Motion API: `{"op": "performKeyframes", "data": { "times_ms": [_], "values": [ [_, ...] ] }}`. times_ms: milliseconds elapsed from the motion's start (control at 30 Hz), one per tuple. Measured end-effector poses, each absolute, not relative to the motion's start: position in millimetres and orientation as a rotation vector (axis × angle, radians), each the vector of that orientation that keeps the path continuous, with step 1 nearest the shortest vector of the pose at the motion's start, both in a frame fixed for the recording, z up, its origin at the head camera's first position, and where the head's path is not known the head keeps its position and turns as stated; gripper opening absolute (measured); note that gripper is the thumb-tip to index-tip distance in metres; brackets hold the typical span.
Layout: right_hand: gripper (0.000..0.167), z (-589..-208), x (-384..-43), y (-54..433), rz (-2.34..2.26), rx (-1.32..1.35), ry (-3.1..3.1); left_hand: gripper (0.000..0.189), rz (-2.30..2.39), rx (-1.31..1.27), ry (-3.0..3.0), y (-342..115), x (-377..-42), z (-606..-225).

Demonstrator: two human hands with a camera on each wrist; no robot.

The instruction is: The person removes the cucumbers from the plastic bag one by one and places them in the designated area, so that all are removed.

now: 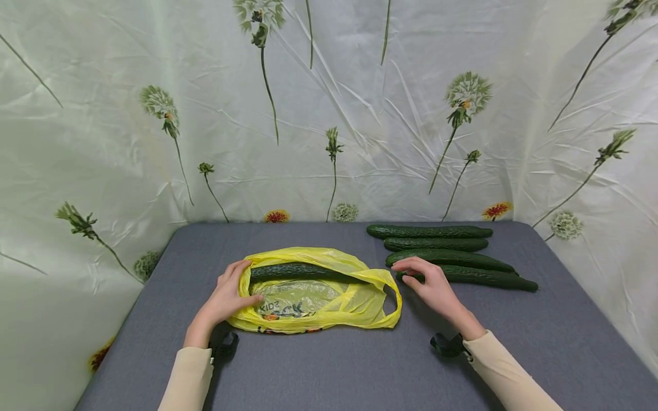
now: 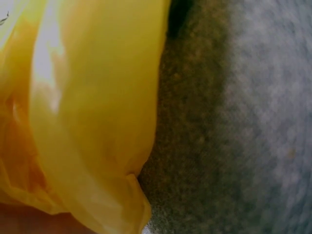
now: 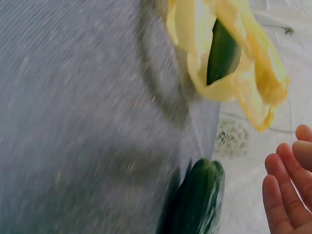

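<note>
A yellow plastic bag (image 1: 319, 322) lies on its side, its mouth facing the front, with a dark green cucumber (image 1: 298, 271) lengthwise inside. My left hand (image 1: 228, 294) grips the bag's left end, the thumb over the near side and the fingers at the far edge. Close up in the left wrist view, the yellow bag (image 2: 102, 107) covers most of that hand. My right hand (image 1: 429, 285) hovers with loosely bent fingers over the left end of the nearest loose cucumber (image 1: 483, 276). In the right wrist view its fingers (image 3: 280, 197) stand apart from the cucumber (image 3: 197, 200) and hold nothing.
Behind the nearest loose cucumber lie more, roughly side by side: one cucumber (image 1: 452, 258), another cucumber (image 1: 437, 244) and the farthest cucumber (image 1: 429, 231). All rest on a grey cloth-covered table (image 1: 329, 371). A flower-patterned curtain (image 1: 360, 114) hangs along its back and sides.
</note>
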State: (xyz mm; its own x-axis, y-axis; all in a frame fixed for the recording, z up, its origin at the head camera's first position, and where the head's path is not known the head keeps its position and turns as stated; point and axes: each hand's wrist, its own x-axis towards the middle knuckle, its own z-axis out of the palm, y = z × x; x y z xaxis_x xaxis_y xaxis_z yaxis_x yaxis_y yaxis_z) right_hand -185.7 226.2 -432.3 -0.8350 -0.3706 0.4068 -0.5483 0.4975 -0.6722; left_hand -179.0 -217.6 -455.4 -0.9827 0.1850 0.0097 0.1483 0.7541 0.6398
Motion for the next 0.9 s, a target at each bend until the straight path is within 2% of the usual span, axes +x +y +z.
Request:
{"op": "performKeyframes", "data": {
  "times_ms": [367,900],
  "values": [
    [0.024,-429.2,-181.0,191.9,1.358,0.979,-2.42,0.088,1.052,0.268,2.883,-218.0,-179.4,-455.4],
    [0.033,-444.6,-178.5,156.3,1.306,1.128,-2.451,0.088,1.057,0.277,2.881,-217.9,-179.7,-456.2]
  ]
}}
